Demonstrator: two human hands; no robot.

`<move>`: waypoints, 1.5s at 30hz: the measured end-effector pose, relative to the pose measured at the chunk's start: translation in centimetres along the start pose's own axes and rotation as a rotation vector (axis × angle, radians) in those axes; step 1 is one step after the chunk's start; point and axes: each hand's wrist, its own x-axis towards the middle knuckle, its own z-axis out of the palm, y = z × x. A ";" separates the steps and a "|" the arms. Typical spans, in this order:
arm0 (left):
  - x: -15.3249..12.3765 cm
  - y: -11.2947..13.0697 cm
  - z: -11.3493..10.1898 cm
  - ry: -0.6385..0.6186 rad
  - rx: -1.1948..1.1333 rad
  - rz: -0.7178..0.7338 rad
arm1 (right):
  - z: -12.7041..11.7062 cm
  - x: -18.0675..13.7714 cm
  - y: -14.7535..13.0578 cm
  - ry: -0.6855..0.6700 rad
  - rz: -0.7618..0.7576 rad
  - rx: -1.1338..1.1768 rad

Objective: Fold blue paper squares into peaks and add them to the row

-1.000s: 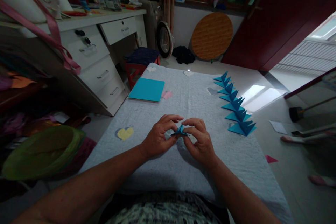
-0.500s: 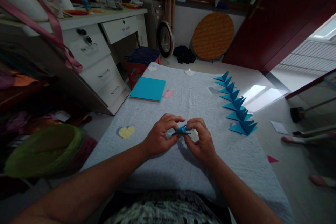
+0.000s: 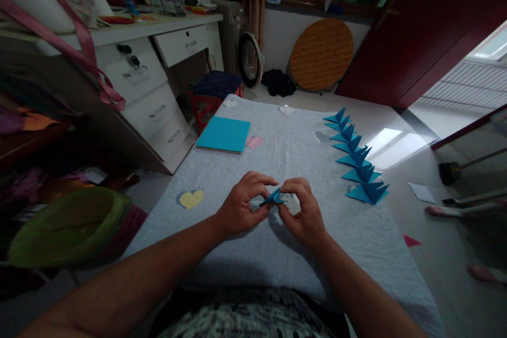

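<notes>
Between my two hands is a small blue folded-paper crane point(image 3: 274, 197), held just above the cloth-covered table. My left hand point(image 3: 243, 203) pinches its left side between thumb and fingers. On the other side, my right hand point(image 3: 301, 210) pinches an upper point of the paper, thumb below. Fingertips cover part of the folds. Along the table's right edge stands a row of several finished blue paper cranes point(image 3: 370, 191), their wings spread. A stack of square blue paper point(image 3: 225, 134) lies at the far left of the table.
A pale grey cloth point(image 3: 285, 158) with heart patches covers the table. A white desk with drawers point(image 3: 146, 103) stands to the left, above a bin with a green liner point(image 3: 67, 227). A red stool point(image 3: 202, 108) is beyond the far left corner. Another person's feet point(image 3: 439, 211) show at right.
Both hands stay nearly in place. The blue paper between them has tilted slightly, its right side shifting a little under my right fingers.
</notes>
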 end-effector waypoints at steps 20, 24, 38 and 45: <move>-0.3 -0.3 0.0 -0.006 0.043 0.081 | 0.0 -0.1 0.1 -0.039 -0.047 0.070; -0.4 -0.4 -0.1 -0.034 0.025 0.045 | -0.2 0.0 -0.1 -0.072 -0.042 0.096; 0.0 -0.2 -0.1 -0.020 -0.226 -0.256 | -0.3 -0.2 0.2 -0.084 0.283 0.299; -0.2 -0.5 0.9 -0.043 -0.725 -0.570 | -0.5 0.0 -0.1 -0.207 0.519 0.506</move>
